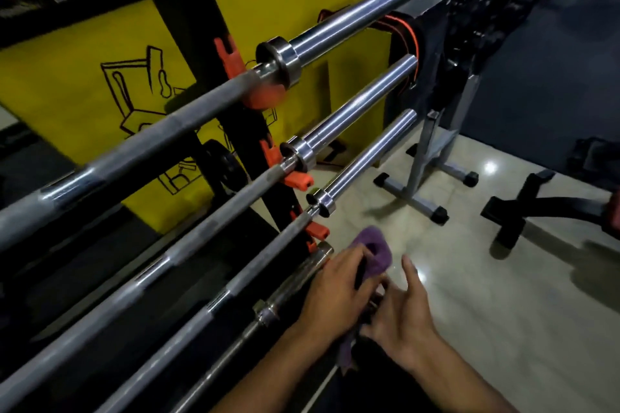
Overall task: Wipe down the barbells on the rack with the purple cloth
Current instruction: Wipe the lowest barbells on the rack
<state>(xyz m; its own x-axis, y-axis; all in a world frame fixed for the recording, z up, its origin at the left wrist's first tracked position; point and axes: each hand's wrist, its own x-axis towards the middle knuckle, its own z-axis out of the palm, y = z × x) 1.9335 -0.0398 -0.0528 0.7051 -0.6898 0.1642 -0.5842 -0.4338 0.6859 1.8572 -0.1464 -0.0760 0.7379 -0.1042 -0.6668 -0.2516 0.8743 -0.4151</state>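
Several steel barbells lie across a black rack (188,10) with orange hooks (300,180). The top barbell (352,22), the second barbell (362,107) and the third barbell (372,154) point their sleeves to the upper right. The lowest barbell (285,292) has a shorter, duller sleeve. A purple cloth (377,253) is wrapped over the end of that lowest sleeve. My left hand (335,292) grips the cloth around the sleeve. My right hand (402,315) is just to the right, its thumb and lower fingers on the cloth's lower part, the index finger stretched out.
A yellow panel (100,84) with a black drawing stands behind the rack. A grey stand with black feet (422,178) is on the pale tiled floor to the right. A black bench frame (523,208) sits further right.
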